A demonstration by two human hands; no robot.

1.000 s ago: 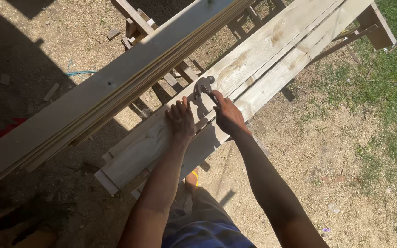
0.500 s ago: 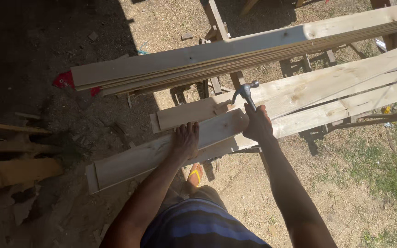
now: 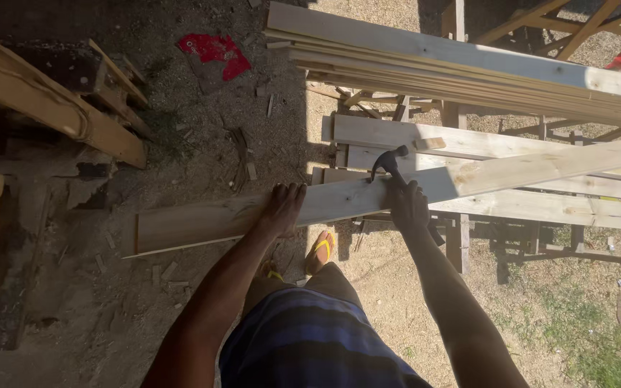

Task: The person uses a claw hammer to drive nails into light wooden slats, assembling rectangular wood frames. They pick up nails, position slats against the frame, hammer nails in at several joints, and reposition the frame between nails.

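With the left hand [image 3: 282, 207] only pressing open fingers on the long pale wooden plank [image 3: 368, 197] while the right hand [image 3: 407, 205] grips the dark claw hammer [image 3: 389, 164], the overhanging plank could tip.

An outdoor carpentry yard: stacked planks [image 3: 468, 68] on wooden trestles [image 3: 461, 237] over bare dirt (wood scraps [image 3: 246, 169] scattered about).
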